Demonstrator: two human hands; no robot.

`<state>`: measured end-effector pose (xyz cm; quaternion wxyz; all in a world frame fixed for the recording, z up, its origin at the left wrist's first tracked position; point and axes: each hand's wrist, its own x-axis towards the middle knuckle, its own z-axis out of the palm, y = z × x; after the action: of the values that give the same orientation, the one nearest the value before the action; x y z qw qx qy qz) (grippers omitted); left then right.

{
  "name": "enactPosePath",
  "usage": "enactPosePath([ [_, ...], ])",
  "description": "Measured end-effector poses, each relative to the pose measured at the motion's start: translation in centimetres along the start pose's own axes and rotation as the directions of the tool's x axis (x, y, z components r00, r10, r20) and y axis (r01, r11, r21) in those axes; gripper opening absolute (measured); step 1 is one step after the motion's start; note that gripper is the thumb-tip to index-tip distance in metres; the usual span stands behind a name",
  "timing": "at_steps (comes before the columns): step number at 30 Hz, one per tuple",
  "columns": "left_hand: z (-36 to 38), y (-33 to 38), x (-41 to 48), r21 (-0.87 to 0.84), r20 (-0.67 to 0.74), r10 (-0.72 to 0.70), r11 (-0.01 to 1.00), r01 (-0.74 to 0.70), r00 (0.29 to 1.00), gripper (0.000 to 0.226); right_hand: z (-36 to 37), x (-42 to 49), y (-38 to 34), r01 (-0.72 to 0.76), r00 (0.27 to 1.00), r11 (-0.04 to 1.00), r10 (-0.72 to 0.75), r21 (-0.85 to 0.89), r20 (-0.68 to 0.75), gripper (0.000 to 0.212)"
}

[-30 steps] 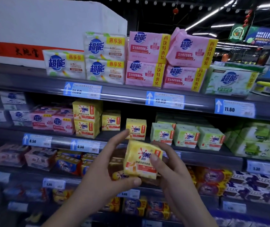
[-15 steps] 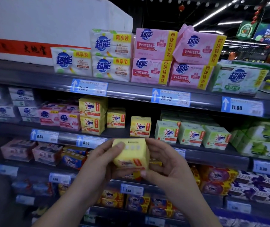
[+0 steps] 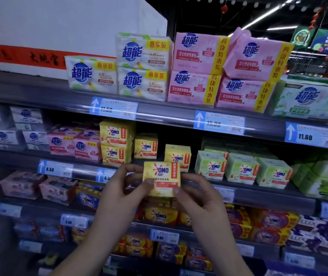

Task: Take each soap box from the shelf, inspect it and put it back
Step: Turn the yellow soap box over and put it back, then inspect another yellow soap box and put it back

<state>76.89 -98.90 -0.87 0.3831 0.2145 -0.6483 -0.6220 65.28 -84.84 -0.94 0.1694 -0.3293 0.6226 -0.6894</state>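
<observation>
So both hands are up in front of the shelving, and between them is a small yellow OMO soap box wrapped in shiny plastic [image 3: 162, 178], with its printed front facing the camera and sitting pretty much upright. The left hand [image 3: 119, 193] has it by the left edge: the thumb is pressed on the lower left part of the front face, and the other fingers [image 3: 131, 168] curl round behind the upper left side, so they're closed on the box. The right hand [image 3: 199, 198] takes the right edge, thumb tip on the lower right corner of the front, with the rest of its fingers bent behind the right side, also gripping. The box is clear of any shelf, held in the air just in front of the front edge of the grey metal middle shelf [image 3: 258, 193], right below another yellow OMO box standing on that shelf [image 3: 178, 154]. To the left of that one there's a stack of bigger yellow OMO packs [image 3: 116, 143], and to the right a row of pale green OMO boxes [image 3: 240, 168]. The top shelf carries pink multi-bar soap packs [image 3: 197, 70] and white ones with blue logos [image 3: 142, 66]. Blue and white price tags [image 3: 218, 122] run along the shelf edges.
</observation>
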Motion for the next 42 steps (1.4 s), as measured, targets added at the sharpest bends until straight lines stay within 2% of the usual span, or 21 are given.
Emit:
enactPosePath([
  [2, -0.3, -0.5, 0.4, 0.144, -0.084, 0.120, 0.984, -0.108, 0.989, 0.015, 1.3, 0.6, 0.3, 0.014, 1.000, 0.997, -0.014, -0.071, -0.006, 0.024],
  [5, -1.0, -0.9, 1.5, 0.263, -0.181, 0.238, 0.947, -0.186, 0.954, 0.018, 3.4, 1.7, 0.8, 0.040, 0.998, 0.983, -0.047, -0.177, -0.036, 0.024],
  [8, -1.7, -1.1, 3.1, 0.371, -0.201, 0.327, 0.898, -0.238, 0.923, 0.027, 5.0, 3.2, 0.9, 0.037, 0.997, 0.968, -0.052, -0.247, -0.054, 0.030],
  [11, -1.8, -2.0, 4.5, 0.461, -0.134, 0.334, 0.854, -0.239, 0.933, 0.044, 5.5, 4.5, 0.9, 0.021, 0.999, 0.959, -0.033, -0.282, -0.040, 0.041],
  [16, -2.3, -3.3, 6.4, 0.547, -0.012, 0.231, 0.816, -0.187, 0.973, 0.057, 6.1, 6.2, 1.0, -0.003, 1.000, 0.918, -0.002, -0.397, -0.011, 0.039],
  [20, -2.1, -3.5, 6.8, 0.550, 0.113, 0.162, 0.811, -0.198, 0.980, 0.069, 6.0, 7.2, 1.1, -0.053, 0.999, 0.882, 0.052, -0.469, -0.015, 0.044],
  [22, -2.1, -3.5, 6.9, 0.560, 0.131, 0.157, 0.803, -0.204, 0.979, 0.072, 6.1, 7.2, 1.1, -0.079, 0.996, 0.877, 0.083, -0.473, -0.011, 0.043],
  [24, -2.6, -3.2, 6.7, 0.554, 0.115, 0.154, 0.810, -0.192, 0.981, 0.069, 6.3, 7.0, 0.8, -0.076, 0.996, 0.887, 0.052, -0.455, -0.067, 0.037],
  [26, -3.7, -2.8, 6.3, 0.534, 0.078, 0.207, 0.818, -0.216, 0.975, 0.054, 6.6, 6.9, 0.6, -0.053, 0.989, 0.900, -0.012, -0.433, -0.147, 0.033],
  [28, -5.4, -2.1, 6.4, 0.513, -0.027, 0.309, 0.820, -0.252, 0.951, 0.038, 7.3, 7.2, 0.1, 0.000, 0.980, 0.904, -0.086, -0.428, -0.181, 0.033],
  [30, -7.1, -1.7, 7.4, 0.491, -0.150, 0.393, 0.826, -0.276, 0.907, 0.037, 8.6, 8.1, -0.4, 0.073, 0.975, 0.889, -0.158, -0.451, -0.154, 0.035],
  [32, -8.5, -1.4, 8.8, 0.497, -0.202, 0.416, 0.824, -0.273, 0.887, 0.048, 10.5, 9.0, -0.7, 0.105, 0.981, 0.881, -0.167, -0.462, -0.095, 0.041],
  [34, -9.1, -1.0, 10.0, 0.484, -0.173, 0.373, 0.838, -0.252, 0.911, 0.058, 12.2, 9.9, -1.0, 0.083, 0.994, 0.894, -0.106, -0.440, -0.028, 0.049],
  [37, -9.4, -0.7, 10.7, 0.444, -0.010, 0.352, 0.840, -0.311, 0.936, 0.053, 13.7, 10.2, -0.9, 0.093, 0.996, 0.920, -0.090, -0.380, 0.027, 0.048],
  [39, -9.9, -0.8, 10.7, 0.424, 0.012, 0.366, 0.841, -0.336, 0.931, 0.040, 13.7, 9.7, -0.9, 0.123, 0.992, 0.930, -0.128, -0.347, 0.007, 0.043],
  [41, -10.4, -0.9, 10.1, 0.329, -0.022, 0.375, 0.878, -0.348, 0.927, 0.022, 13.2, 8.8, -0.8, 0.132, 0.987, 0.946, -0.152, -0.294, -0.046, 0.032],
  [42, -10.5, -1.0, 9.6, 0.277, -0.034, 0.364, 0.898, -0.341, 0.931, 0.021, 13.0, 8.2, -0.7, 0.136, 0.985, 0.956, -0.159, -0.261, -0.069, 0.026],
])
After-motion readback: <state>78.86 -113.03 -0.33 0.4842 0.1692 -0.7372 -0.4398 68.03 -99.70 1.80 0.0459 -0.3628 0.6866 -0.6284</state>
